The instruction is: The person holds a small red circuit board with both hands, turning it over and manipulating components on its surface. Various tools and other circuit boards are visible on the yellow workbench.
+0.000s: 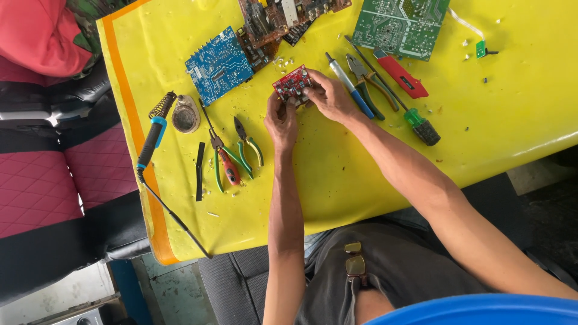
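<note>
A small red circuit board (pixel 291 83) rests just above the yellow table (pixel 337 174), held between both hands. My left hand (pixel 280 120) pinches its near left edge with the fingertips. My right hand (pixel 328 96) grips the board's right side, fingers curled over it. To the left lie green-handled pliers (pixel 249 148), red-and-green cutters (pixel 221 161) and a blue-handled soldering iron (pixel 154 129) on its coil stand.
A blue circuit board (pixel 218 65), a brown board (pixel 274 21) and a green board (pixel 400 24) lie at the far edge. Screwdrivers (pixel 415 117), pliers (pixel 368 81) and a red cutter (pixel 402 75) lie to the right. A round tin (pixel 185 115) sits by the iron. Maroon seats (pixel 42 186) stand to the left.
</note>
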